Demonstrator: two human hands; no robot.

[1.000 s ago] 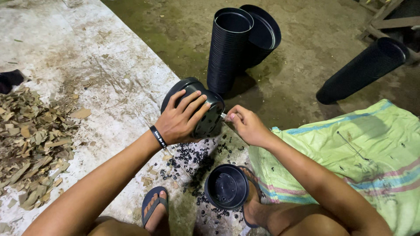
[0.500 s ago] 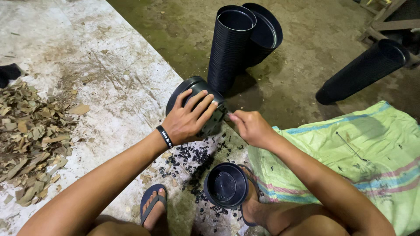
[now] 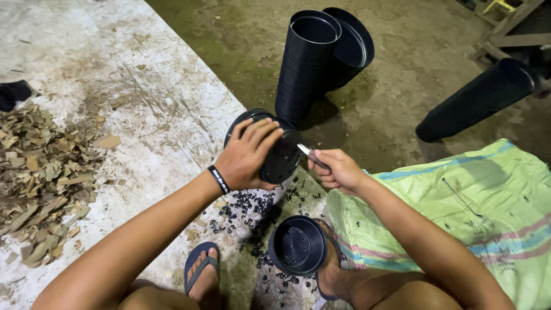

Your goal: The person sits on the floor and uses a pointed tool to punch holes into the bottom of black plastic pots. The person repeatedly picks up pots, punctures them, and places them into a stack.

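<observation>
concrete floor (image 3: 143, 86) | wood chips (image 3: 40, 172) | pot stacks (image 3: 304, 63) | green sack (image 3: 459, 206) | black scraps (image 3: 247, 206)

A black plastic pot (image 3: 274, 150) with a smooth, faintly glossy skin sits under the left hand (image 3: 248, 154) at the centre of the frame. The right hand (image 3: 337, 170) holds a small blade (image 3: 304, 150) of bright, shiny metal. Upper middle, stacked pots (image 3: 304, 63) share the same dull-sheened black plastic. The floor (image 3: 115, 86) is rough, stained concrete. At right lies a woven green sack (image 3: 459, 201), coarse and matt. Dry, papery leaf chips (image 3: 40, 172) lie at left.
</observation>
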